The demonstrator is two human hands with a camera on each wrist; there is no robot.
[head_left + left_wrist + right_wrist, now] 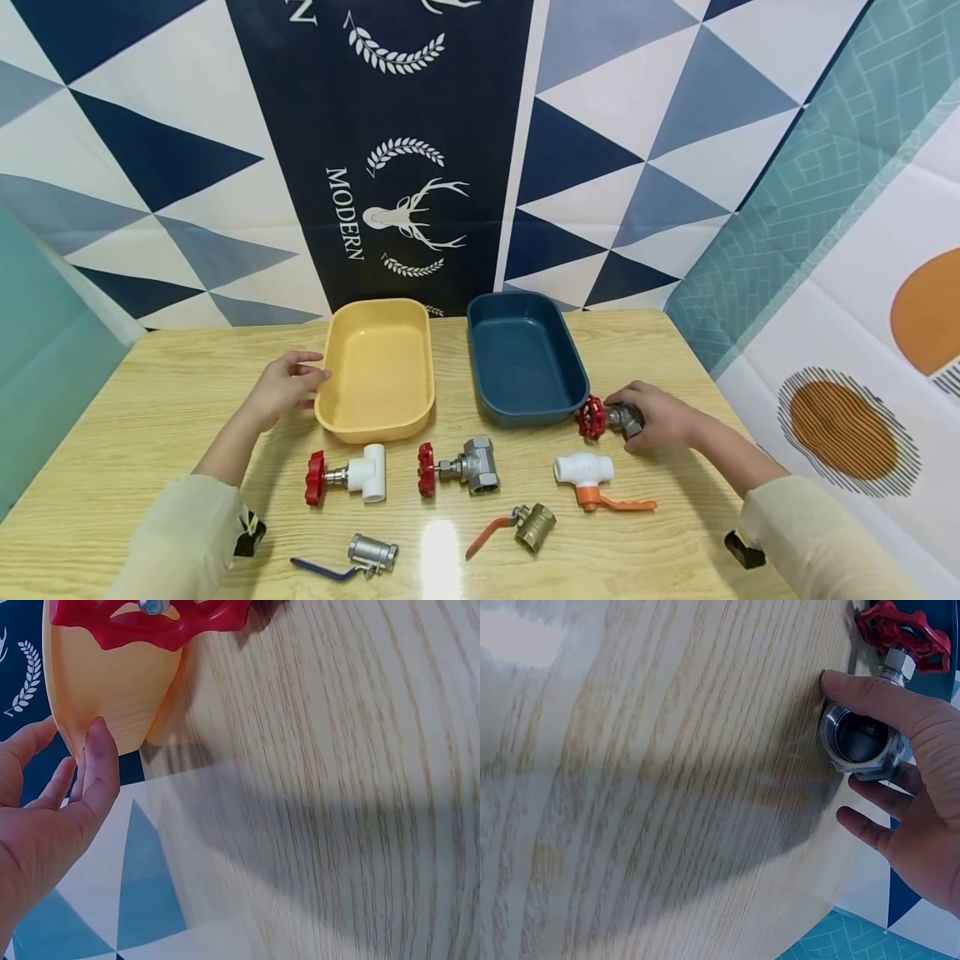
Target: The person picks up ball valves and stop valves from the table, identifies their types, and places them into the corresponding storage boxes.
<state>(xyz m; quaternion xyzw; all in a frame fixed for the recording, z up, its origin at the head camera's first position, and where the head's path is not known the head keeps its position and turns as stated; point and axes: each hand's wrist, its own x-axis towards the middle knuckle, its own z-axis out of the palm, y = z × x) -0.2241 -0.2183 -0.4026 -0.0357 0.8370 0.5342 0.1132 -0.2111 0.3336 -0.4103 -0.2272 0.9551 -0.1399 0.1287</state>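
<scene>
Head view: the right hand (pixel 660 418) grasps a gray valve (pixel 618 417), its red wheel (pixel 592 418) at the near right corner of the blue tray (pixel 529 367). The left hand (pixel 285 387) (fingers loosely extended, grasping nothing) lies at the left rim of the yellow tray (pixel 378 367); contact is uncertain. Five other valves (pixel 477 467) lie nearer on the tabletop (pixel 187 367).

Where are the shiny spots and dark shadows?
Head view: white glare on the wooden table, between the blue-handled valve and the brass valve; right wrist view: glare at top left, a broad shadow, and the held valve looks dark inside; left wrist view: a soft shadow across the table.
</scene>
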